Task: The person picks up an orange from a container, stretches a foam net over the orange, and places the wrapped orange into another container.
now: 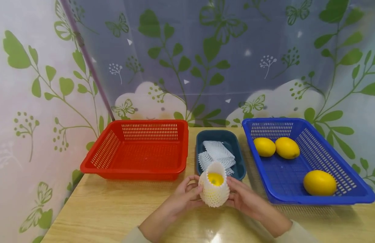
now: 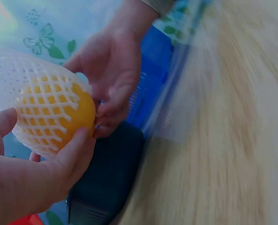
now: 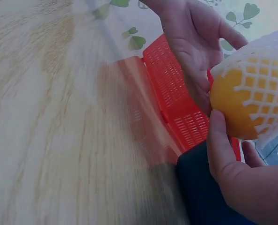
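Observation:
A yellow lemon [image 1: 216, 179] sits inside a white foam net sleeve [image 1: 215, 197], held up in front of the teal tray. My left hand [image 1: 188, 193] grips its left side between thumb and fingers. From the right, my right hand [image 1: 245, 198] holds the same sleeved lemon with its fingertips. In the left wrist view the net [image 2: 47, 110] covers most of the fruit, and one end of the lemon [image 2: 85, 110] is bare near the fingertips. Loose net runs past the fruit's other end.
More foam nets [image 1: 217, 152] lie in the teal tray [image 1: 242, 165] behind the hands. At left stands a red basket [image 1: 144, 157] with nothing visible inside. The blue basket [image 1: 284, 182] at right holds three lemons [image 1: 319, 183]. A patterned curtain [image 1: 175, 67] hangs behind the wooden table [image 1: 114, 209].

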